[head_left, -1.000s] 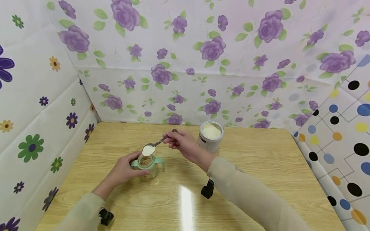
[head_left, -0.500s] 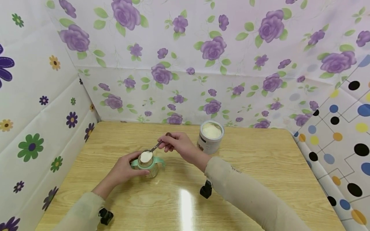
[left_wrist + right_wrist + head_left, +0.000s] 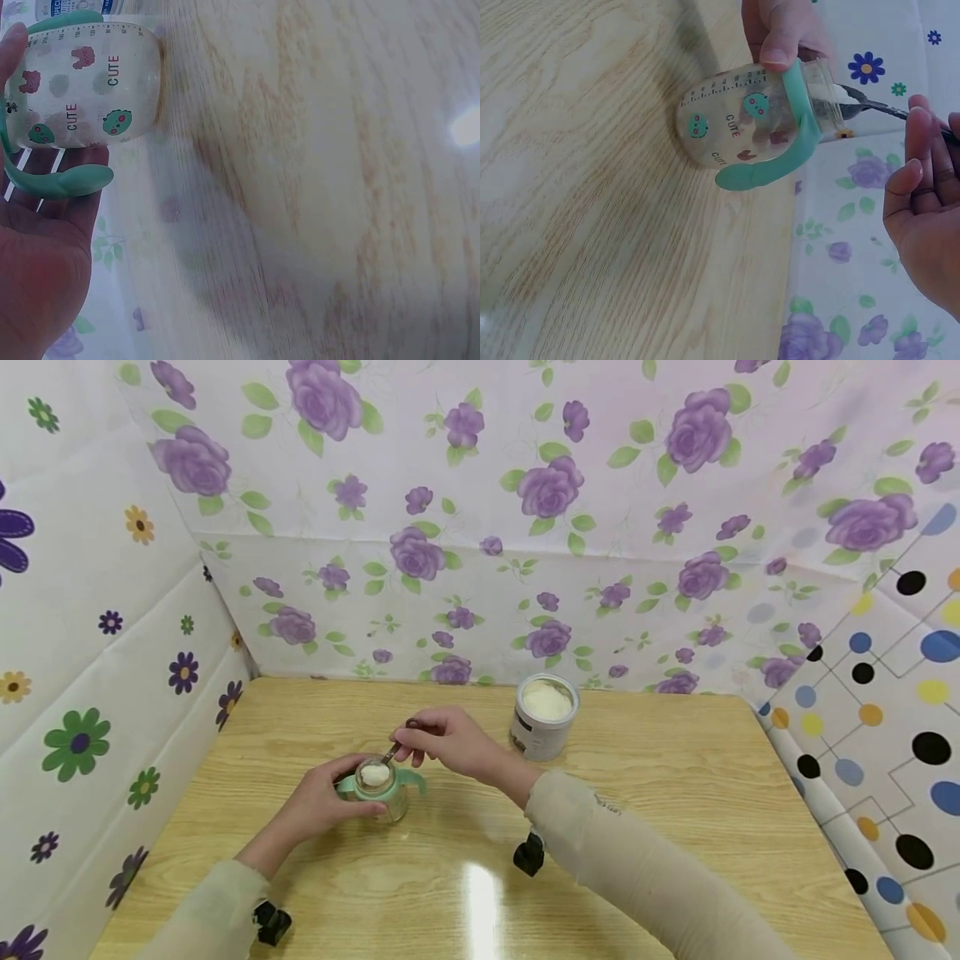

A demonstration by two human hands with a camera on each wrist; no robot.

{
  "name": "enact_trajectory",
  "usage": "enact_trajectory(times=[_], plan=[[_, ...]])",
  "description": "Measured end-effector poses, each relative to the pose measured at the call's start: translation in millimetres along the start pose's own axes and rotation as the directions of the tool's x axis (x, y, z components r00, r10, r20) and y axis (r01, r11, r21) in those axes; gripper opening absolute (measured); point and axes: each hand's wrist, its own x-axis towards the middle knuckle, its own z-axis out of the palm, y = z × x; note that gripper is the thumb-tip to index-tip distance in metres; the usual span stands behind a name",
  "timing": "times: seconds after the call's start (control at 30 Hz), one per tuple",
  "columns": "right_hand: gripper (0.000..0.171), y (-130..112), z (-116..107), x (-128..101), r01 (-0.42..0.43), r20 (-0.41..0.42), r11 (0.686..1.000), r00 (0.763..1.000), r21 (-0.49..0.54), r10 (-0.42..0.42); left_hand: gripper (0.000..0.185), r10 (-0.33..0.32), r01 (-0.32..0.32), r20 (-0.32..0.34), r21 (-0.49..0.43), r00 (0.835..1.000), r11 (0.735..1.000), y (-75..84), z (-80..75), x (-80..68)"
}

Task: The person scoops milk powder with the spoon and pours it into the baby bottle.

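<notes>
A clear baby bottle with mint-green handles and "CUTE" prints stands on the wooden table. My left hand grips its side; the left wrist view shows the bottle against my palm. My right hand pinches the handle of a metal spoon heaped with white powder, its bowl sitting at the bottle's mouth. In the right wrist view the spoon enters the bottle neck beside my right hand.
An open tin of white powder stands behind my right hand near the back wall. Flowered sheets wall the table at the back and left, a dotted sheet at the right. Black wrist-camera mounts hang under my forearms.
My right hand has carried the heaped spoon down and to the left, from above the bottle to its mouth. The left hand and bottle stayed put.
</notes>
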Motion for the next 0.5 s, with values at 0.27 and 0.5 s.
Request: enact_trajectory(times=[0.27, 0.5], plan=[[0.032, 6, 5, -3, -0.004, 0.06, 0.991, 0.998, -0.136, 0.012, 0.071, -0.004, 0.004, 0.012, -0.008, 1.0, 1.0, 0.5, -2.9, -0.6], [0.028, 13, 5, -5, 0.013, 0.061, 0.987, 0.998, -0.158, -0.003, 0.07, -0.006, 0.006, 0.01, -0.005, 1.0, 1.0, 1.1, -2.7, -0.4]])
